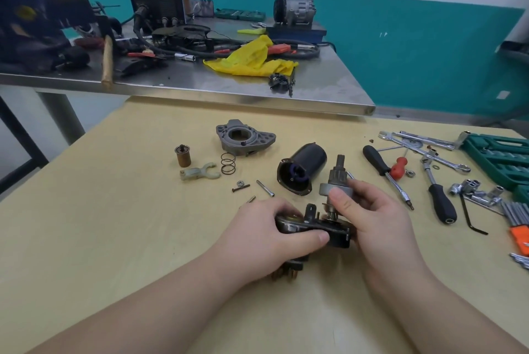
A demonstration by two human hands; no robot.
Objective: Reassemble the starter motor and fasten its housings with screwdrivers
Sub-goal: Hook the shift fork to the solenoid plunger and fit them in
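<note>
My left hand (274, 227) grips a dark starter housing (335, 235) low on the wooden table (128, 210). My right hand (369, 210) pinches the pinion drive gear assembly (336, 179), which stands upright on the housing. The black motor casing (303, 169) lies on its side just behind. Further back sit the grey nose housing (243, 137), a spring (228, 163), a beige shift fork (199, 172), a brown plunger (182, 155) and loose bolts (264, 188). Two black-handled screwdrivers (380, 166) (442, 203) and a small red one (398, 167) lie to the right.
Wrenches (423, 141), sockets (469, 186), a hex key (472, 217) and a green tool case (503, 153) crowd the table's right side. Behind stands a steel bench (257, 90) with a yellow rag (252, 60), cables, a hammer and machines.
</note>
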